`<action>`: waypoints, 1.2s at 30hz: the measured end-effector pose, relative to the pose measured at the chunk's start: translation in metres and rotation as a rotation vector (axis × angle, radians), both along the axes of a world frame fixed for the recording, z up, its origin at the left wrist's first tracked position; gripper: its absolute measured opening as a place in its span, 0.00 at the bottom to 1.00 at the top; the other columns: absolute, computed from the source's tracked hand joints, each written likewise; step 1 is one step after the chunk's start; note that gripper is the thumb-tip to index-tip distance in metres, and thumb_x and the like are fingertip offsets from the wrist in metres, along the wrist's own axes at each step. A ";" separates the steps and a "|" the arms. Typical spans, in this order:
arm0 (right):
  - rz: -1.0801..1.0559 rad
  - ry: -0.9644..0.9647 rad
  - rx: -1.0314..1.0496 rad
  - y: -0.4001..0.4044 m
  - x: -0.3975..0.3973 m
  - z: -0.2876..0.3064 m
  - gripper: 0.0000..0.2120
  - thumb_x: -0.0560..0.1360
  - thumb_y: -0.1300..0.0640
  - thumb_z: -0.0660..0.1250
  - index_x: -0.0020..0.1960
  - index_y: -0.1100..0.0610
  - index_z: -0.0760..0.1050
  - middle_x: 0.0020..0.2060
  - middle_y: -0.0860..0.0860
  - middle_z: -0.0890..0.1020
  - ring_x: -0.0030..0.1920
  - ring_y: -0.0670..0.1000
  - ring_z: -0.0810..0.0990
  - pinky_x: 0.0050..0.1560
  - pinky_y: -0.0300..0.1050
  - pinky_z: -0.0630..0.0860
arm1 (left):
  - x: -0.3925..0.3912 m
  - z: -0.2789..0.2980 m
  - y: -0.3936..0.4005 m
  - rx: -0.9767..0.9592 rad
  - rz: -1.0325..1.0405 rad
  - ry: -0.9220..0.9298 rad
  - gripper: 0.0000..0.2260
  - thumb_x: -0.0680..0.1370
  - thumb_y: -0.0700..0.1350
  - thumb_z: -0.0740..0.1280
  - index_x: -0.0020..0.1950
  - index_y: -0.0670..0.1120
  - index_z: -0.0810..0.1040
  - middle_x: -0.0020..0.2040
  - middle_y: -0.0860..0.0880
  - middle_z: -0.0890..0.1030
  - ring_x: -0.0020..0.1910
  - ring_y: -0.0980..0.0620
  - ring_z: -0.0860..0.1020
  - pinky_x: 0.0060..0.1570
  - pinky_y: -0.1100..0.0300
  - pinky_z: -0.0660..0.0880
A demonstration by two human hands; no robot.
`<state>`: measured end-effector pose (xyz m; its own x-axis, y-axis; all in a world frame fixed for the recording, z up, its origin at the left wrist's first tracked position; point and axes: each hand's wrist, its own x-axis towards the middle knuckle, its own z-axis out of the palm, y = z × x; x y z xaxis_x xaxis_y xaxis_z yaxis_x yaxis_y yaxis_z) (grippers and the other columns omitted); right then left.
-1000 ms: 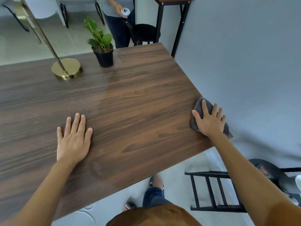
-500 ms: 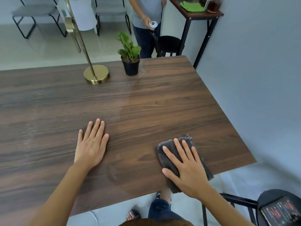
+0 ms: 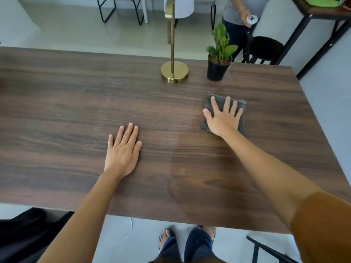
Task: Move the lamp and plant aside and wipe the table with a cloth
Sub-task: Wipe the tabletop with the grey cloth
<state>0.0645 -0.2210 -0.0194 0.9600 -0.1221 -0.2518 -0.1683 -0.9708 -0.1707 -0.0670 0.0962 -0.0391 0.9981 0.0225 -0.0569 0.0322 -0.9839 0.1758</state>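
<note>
Dark grey cloth [image 3: 242, 108], folded to a rough square, lying flat on the right half of the wooden table [image 3: 66, 103]. The right hand [image 3: 222, 116] rests palm-down on the cloth, fingers spread and extended, pressing rather than gripping; cloth edges show beyond the fingertips and on both sides of the hand. The left hand [image 3: 123, 149] lies flat and open on bare wood near the table's centre, holding nothing, well apart from the cloth.

Beyond the cloth, near the far edge: a plant [image 3: 220, 44] in a black pot [image 3: 216, 70], upright, directly past the right hand's fingertips; just to its left, a brass lamp [image 3: 174, 72] with round base and thin vertical stem rising out of view at the top. Both stand close together, apart from the cloth.

A faint lighter streak crosses the tabletop between the two hands.

Surroundings: a second person [image 3: 239, 14] stands behind the far edge holding a small white object; a black stool [image 3: 266, 48] and a dark-framed side table [image 3: 321, 14] stand at upper right; metal-legged chairs [image 3: 121, 8] at upper left. The wearer's feet [image 3: 167, 242] appear below the near edge.
</note>
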 end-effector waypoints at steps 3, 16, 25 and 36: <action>0.321 -0.041 0.051 0.078 -0.052 -0.002 0.29 0.81 0.35 0.44 0.80 0.39 0.44 0.82 0.57 0.44 0.81 0.63 0.41 0.79 0.66 0.39 | 0.002 0.001 0.001 -0.005 0.003 0.005 0.25 0.82 0.55 0.46 0.79 0.51 0.51 0.80 0.53 0.49 0.78 0.49 0.45 0.74 0.44 0.45; 0.472 -0.098 -0.061 -0.029 -0.163 -0.006 0.29 0.78 0.30 0.42 0.78 0.32 0.47 0.82 0.49 0.49 0.81 0.57 0.50 0.77 0.64 0.52 | -0.005 0.002 0.015 -0.003 0.023 -0.018 0.26 0.82 0.56 0.45 0.79 0.50 0.49 0.80 0.50 0.48 0.78 0.46 0.45 0.74 0.44 0.44; 0.281 -0.039 -0.010 0.100 -0.068 -0.003 0.31 0.79 0.33 0.44 0.80 0.39 0.43 0.82 0.57 0.44 0.81 0.63 0.42 0.78 0.67 0.41 | -0.016 -0.001 0.003 -0.003 0.031 -0.028 0.27 0.81 0.57 0.43 0.79 0.50 0.49 0.80 0.50 0.49 0.78 0.46 0.45 0.74 0.43 0.45; 0.420 -0.092 -0.065 -0.044 -0.212 -0.005 0.28 0.79 0.31 0.42 0.78 0.33 0.47 0.81 0.48 0.50 0.81 0.55 0.51 0.77 0.57 0.48 | -0.008 -0.005 -0.005 -0.021 0.038 -0.052 0.27 0.81 0.58 0.43 0.79 0.50 0.49 0.80 0.49 0.49 0.78 0.45 0.45 0.74 0.42 0.44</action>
<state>-0.1479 -0.2651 -0.0245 0.9479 0.2708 -0.1679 0.2563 -0.9611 -0.1031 -0.0754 0.0910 -0.0438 0.9982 0.0600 -0.0060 0.0600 -0.9783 0.1983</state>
